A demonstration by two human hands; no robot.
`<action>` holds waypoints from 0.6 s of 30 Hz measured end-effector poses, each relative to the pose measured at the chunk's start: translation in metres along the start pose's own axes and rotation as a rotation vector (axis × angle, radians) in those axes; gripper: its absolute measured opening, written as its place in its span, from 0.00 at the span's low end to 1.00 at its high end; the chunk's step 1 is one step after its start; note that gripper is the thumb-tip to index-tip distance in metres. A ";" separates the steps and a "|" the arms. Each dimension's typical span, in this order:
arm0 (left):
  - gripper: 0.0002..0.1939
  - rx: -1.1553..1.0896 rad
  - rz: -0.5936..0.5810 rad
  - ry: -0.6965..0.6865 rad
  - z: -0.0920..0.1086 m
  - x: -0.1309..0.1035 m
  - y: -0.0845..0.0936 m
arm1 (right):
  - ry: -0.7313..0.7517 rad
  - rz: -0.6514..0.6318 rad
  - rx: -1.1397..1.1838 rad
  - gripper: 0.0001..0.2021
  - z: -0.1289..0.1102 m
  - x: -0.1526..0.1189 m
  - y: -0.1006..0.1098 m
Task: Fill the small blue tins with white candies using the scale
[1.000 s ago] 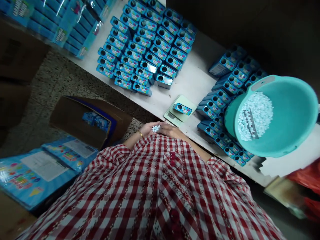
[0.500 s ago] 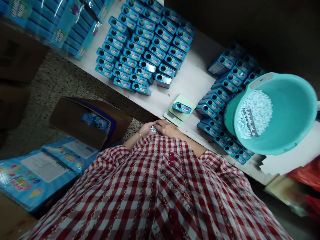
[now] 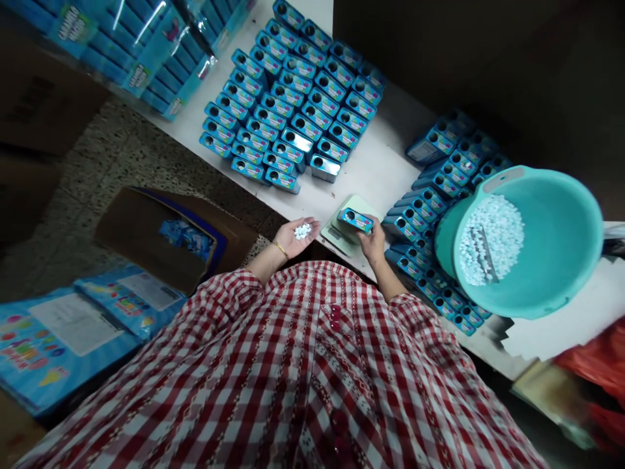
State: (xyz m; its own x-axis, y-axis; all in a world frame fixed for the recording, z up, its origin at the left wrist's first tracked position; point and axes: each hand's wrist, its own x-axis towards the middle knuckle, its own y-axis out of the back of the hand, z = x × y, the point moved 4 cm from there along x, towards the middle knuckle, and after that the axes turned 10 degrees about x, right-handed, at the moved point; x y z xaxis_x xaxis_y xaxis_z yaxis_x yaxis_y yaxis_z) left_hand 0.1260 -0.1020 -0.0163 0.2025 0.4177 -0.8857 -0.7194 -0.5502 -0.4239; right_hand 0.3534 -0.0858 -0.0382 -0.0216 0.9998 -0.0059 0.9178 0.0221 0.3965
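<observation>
My left hand (image 3: 288,243) is turned palm up near the table edge, cupped under a small heap of white candies (image 3: 303,231). Its fingers reach toward the pale green scale (image 3: 340,243). My right hand (image 3: 374,243) grips a small blue tin (image 3: 356,220) by its near right end, thumb and fingers around it. The tin has a round dark hole in its top and is over the scale. Whether it still touches the scale's plate, I cannot tell.
Rows of blue tins (image 3: 293,104) stand at the back left, more tins (image 3: 424,208) to the right. A teal basin (image 3: 551,241) holds white candies and a dark strip. Packed trays (image 3: 122,52) lie far left. Below are an open carton (image 3: 131,228) and blue printed boxes (image 3: 73,326).
My hands have come apart. The left has opened upward, showing the candies, while my right has moved to the scale and taken hold of the blue tin. The view has shifted slightly.
</observation>
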 end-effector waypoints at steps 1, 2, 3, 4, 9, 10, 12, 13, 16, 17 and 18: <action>0.14 -0.003 -0.020 -0.009 0.003 0.004 -0.005 | 0.035 -0.010 -0.027 0.20 -0.008 0.005 -0.002; 0.14 -0.004 -0.039 -0.015 0.006 0.009 -0.009 | 0.086 -0.031 -0.077 0.19 -0.022 0.009 -0.003; 0.15 -0.003 -0.055 -0.020 0.008 0.014 -0.013 | 0.150 -0.069 -0.147 0.19 -0.038 0.012 -0.004; 0.15 0.000 -0.067 -0.021 0.010 0.019 -0.017 | 0.219 -0.122 -0.234 0.19 -0.057 0.013 -0.005; 0.16 0.002 -0.133 -0.023 0.012 0.038 -0.038 | 0.414 -0.384 -0.659 0.23 -0.122 0.015 -0.010; 0.15 -0.004 -0.152 -0.020 0.011 0.040 -0.042 | 0.422 -0.407 -0.711 0.22 -0.127 0.016 -0.011; 0.15 -0.007 -0.172 -0.010 0.008 0.044 -0.048 | 0.428 -0.424 -0.777 0.22 -0.132 0.016 -0.013; 0.14 -0.004 -0.176 -0.006 0.006 0.045 -0.050 | 0.429 -0.422 -0.796 0.22 -0.134 0.016 -0.013; 0.14 0.012 -0.191 -0.008 0.004 0.048 -0.053 | 0.435 -0.408 -0.837 0.22 -0.136 0.014 -0.011; 0.14 0.016 -0.195 -0.007 0.003 0.049 -0.054 | 0.434 -0.407 -0.849 0.21 -0.135 0.013 -0.009; 0.14 0.018 -0.197 -0.006 0.003 0.049 -0.054 | 0.428 -0.409 -0.858 0.21 -0.134 0.012 -0.008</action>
State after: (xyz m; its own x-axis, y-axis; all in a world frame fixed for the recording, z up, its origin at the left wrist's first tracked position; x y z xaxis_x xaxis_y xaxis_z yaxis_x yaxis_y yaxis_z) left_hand 0.1730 -0.0494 -0.0362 0.3365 0.5205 -0.7848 -0.6777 -0.4448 -0.5856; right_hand 0.2925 -0.0741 0.0813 -0.5600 0.8280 -0.0267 0.2227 0.1815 0.9579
